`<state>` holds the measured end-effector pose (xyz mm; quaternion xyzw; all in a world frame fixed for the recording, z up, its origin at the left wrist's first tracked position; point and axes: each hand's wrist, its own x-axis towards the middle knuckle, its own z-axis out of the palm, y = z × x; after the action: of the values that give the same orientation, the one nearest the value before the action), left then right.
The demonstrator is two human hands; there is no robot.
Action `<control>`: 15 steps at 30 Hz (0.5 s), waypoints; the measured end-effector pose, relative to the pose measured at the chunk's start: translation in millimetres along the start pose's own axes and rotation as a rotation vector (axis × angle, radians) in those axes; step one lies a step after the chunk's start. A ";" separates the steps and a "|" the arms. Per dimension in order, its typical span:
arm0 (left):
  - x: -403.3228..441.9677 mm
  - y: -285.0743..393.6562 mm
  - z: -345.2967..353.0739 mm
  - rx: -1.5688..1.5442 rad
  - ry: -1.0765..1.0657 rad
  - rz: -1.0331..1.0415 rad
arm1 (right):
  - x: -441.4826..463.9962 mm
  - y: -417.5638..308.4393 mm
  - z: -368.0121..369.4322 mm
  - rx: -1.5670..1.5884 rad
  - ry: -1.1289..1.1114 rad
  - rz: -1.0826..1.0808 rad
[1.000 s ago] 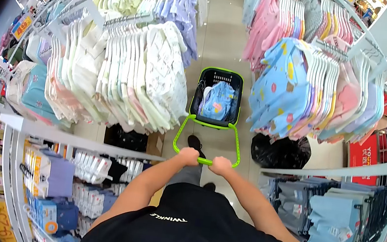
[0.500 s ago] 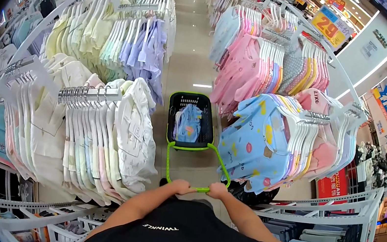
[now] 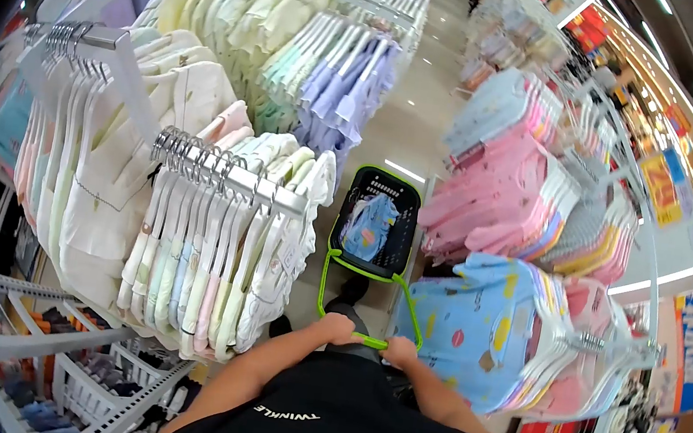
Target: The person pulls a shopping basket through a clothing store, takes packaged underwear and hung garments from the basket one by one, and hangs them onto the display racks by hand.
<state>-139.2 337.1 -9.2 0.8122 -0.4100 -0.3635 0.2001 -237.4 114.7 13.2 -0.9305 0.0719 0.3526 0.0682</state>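
My left hand (image 3: 337,329) and my right hand (image 3: 400,350) are both closed around the bright green handle (image 3: 370,341) of a shopping basket. The black basket (image 3: 398,264) with a green rim stands in the aisle in front of my feet. Inside it lies a folded light blue garment (image 3: 373,226) with a colourful print. The handle is pulled towards my body, and my hands grip it a short way apart.
White and pale baby clothes (image 3: 205,276) hang on a rack close at left. Blue printed clothes (image 3: 473,323) and pink ones (image 3: 490,201) hang at right. The tiled aisle floor (image 3: 414,111) runs ahead between the racks. White baskets (image 3: 88,384) stand on a shelf at lower left.
The view has turned and tilted, and the left rack looks nearer. The basket sits further right in view, with a shoe now showing behind it. Both hands keep hold of the handle.
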 end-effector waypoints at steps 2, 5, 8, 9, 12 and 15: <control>7.5 2.5 -12.4 -0.025 0.027 0.004 | 13.8 11.0 -5.3 -0.014 -0.012 -0.013; 33.4 1.4 -13.9 -0.037 0.044 -0.011 | 32.4 28.0 -18.5 -0.003 -0.010 -0.048; 64.6 0.3 -28.2 -0.045 0.027 -0.035 | 60.8 41.5 -38.7 0.009 -0.087 0.004; 76.1 -2.8 -40.2 -0.033 0.015 -0.046 | 73.7 44.2 -48.2 0.009 -0.083 -0.011; 118.2 -4.9 -68.0 -0.011 -0.037 -0.056 | 98.4 54.6 -69.8 0.044 -0.030 -0.019; 158.5 2.6 -90.8 0.089 -0.107 -0.031 | 134.5 77.0 -86.4 0.098 -0.009 0.002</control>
<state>-8.7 209.4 -15.6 0.8059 -0.4232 -0.3910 0.1360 -95.9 12.3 -18.1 -0.9244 0.0900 0.3529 0.1138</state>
